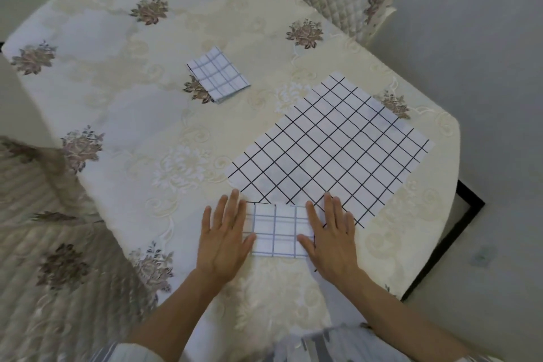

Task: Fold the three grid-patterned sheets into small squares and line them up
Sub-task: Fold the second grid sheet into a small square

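Both hands, left (224,236) and right (329,236), press flat, fingers spread, on the blue-lined folded white cloth square (276,231) at the worktop's near edge; soft, limp, best pinched by corners.

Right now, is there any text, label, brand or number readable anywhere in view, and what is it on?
None. No words, numbers or labels show anywhere.
The folded sheet under the left hand and right hand: only blue grid lines.
The far folded sheet: blue grid lines only.
The unfolded sheet: black grid lines only.
The tablecloth: floral pattern, no writing.
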The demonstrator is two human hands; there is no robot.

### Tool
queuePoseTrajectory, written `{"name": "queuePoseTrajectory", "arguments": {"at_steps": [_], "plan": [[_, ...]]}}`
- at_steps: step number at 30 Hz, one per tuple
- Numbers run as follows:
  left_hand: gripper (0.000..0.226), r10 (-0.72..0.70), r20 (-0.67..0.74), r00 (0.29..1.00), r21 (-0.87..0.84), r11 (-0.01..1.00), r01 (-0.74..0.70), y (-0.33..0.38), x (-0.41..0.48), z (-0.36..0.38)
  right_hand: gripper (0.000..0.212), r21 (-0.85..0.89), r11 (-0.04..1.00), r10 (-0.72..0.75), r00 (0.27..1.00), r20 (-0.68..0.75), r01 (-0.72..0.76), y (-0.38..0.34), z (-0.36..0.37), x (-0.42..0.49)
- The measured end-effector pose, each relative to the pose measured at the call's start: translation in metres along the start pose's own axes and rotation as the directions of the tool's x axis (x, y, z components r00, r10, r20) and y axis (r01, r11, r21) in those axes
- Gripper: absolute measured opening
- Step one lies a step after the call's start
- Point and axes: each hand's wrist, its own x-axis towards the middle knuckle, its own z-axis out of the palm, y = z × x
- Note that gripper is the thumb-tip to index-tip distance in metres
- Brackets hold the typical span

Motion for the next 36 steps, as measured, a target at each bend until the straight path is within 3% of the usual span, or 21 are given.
{"name": "queuePoseTrajectory", "arguments": {"at_steps": [4, 7, 10, 13, 19, 28, 31, 36], "plan": [[0.079, 0.193, -0.029, 0.981, 0.014, 0.981, -0.193, 0.007, -0.007, -0.009, 0.074, -0.017, 0.999, 0.033, 0.999, -0.013, -0.033, -0.008, -0.009, 0.004], [0.067, 0.277, -0.049, 0.96, 0.045, 0.96, -0.275, 0.012, -0.01, -0.012, 0.07, -0.051, 0.999, -0.007, 0.999, -0.053, 0.005, -0.011, -0.015, -0.001], [0.059, 0.29, -0.025, 0.957, 0.076, 0.955, -0.288, 0.015, -0.01, -0.01, 0.073, -0.071, 0.997, -0.035, 0.997, -0.073, 0.03, -0.01, -0.015, -0.011], [0.059, 0.289, 0.005, 0.957, 0.074, 0.955, -0.288, 0.019, -0.007, -0.011, 0.078, -0.062, 0.997, 0.034, 0.999, -0.032, -0.036, -0.01, -0.008, -0.02], [0.085, 0.414, 0.003, 0.91, 0.03, 0.91, -0.414, 0.037, 0.001, -0.012, 0.091, -0.026, 0.996, 0.081, 0.997, 0.014, -0.081, -0.012, -0.006, -0.013], [0.079, 0.437, -0.007, 0.899, 0.062, 0.898, -0.436, 0.034, 0.001, -0.009, 0.1, 0.039, 0.997, 0.062, 0.992, 0.111, -0.067, -0.005, -0.016, -0.004], [0.065, 0.411, -0.028, 0.911, 0.059, 0.911, -0.409, 0.021, -0.002, -0.007, 0.101, 0.029, 0.998, 0.054, 0.994, 0.1, -0.057, -0.006, -0.016, -0.004], [0.023, 0.352, -0.2, 0.914, 0.021, 0.935, -0.355, 0.002, -0.005, -0.008, 0.103, 0.03, 0.998, 0.048, 0.995, 0.09, -0.051, -0.006, -0.014, -0.004]]}}
